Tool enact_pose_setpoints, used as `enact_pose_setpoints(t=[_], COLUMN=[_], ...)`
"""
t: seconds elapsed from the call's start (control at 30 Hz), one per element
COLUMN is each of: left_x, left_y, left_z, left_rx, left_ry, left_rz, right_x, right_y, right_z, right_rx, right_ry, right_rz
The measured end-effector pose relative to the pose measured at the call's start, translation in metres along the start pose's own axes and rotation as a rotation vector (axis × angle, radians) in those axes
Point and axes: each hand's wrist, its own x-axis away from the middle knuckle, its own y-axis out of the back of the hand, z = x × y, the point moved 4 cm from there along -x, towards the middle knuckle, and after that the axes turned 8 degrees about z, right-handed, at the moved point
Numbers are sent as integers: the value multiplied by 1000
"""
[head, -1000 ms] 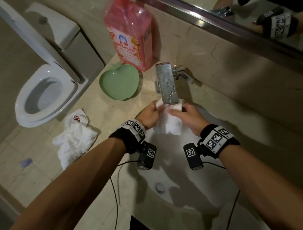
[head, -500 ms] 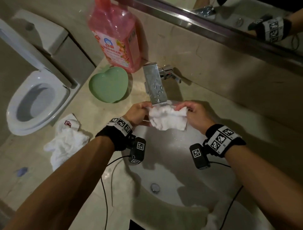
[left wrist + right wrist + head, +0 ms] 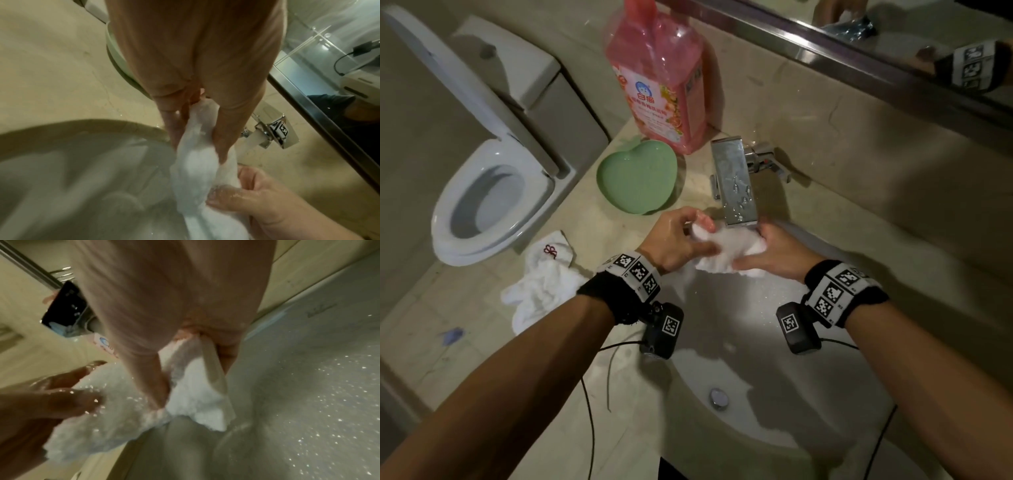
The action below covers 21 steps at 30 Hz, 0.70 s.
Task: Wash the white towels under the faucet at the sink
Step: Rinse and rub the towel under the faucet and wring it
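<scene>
Beige bathroom counter (image 3: 599, 394), sink (image 3: 808, 394) below. Wet towel (image 3: 726, 251) bunched just under faucet (image 3: 736, 185). Left hand (image 3: 678, 241) and right hand (image 3: 774, 253) each pinch one end. Best: rub folds together under spout, keep cloth over basin. Second towel (image 3: 541, 287) waits on counter.

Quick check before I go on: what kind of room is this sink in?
Most likely a small home or hotel bathroom: a toilet with its seat lid up stands beside the stone counter, a mirror runs along the wall above the faucet, and a pink detergent bottle sits by the basin.
</scene>
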Motion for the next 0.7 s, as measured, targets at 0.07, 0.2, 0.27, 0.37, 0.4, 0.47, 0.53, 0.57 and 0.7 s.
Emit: enact_pose_setpoints(t=[0.07, 0.2, 0.27, 0.37, 0.4, 0.47, 0.53, 0.57, 0.7], left_x=[-1, -9, -19, -33, -38, -48, -54, -53, -41], left_y=[0, -14, -27, -48, -52, -57, -58, -58, -55], left_z=[0, 4, 4, 0, 1, 2, -3, -10, -27], left_rx=[-37, -210, -243, -211, -211, -256, -389, -442, -398], left_ry=[12, 227, 318, 393, 417, 422, 341, 264, 10], left_rz=[13, 181, 290, 400, 391, 328, 262, 249, 184], right_x=[-1, 3, 5, 10, 11, 14, 20, 22, 21], right_y=[2, 2, 2, 8, 11, 19, 25, 27, 23], right_z=[7, 24, 28, 28, 26, 19, 12, 8, -5], right_rx=[192, 531, 603, 579, 553, 432, 244, 134, -139], right_ry=[35, 122, 95, 136, 151, 121, 67, 31, -83], right_rz=[-81, -204, -278, -320, -319, -270, -190, -154, 30])
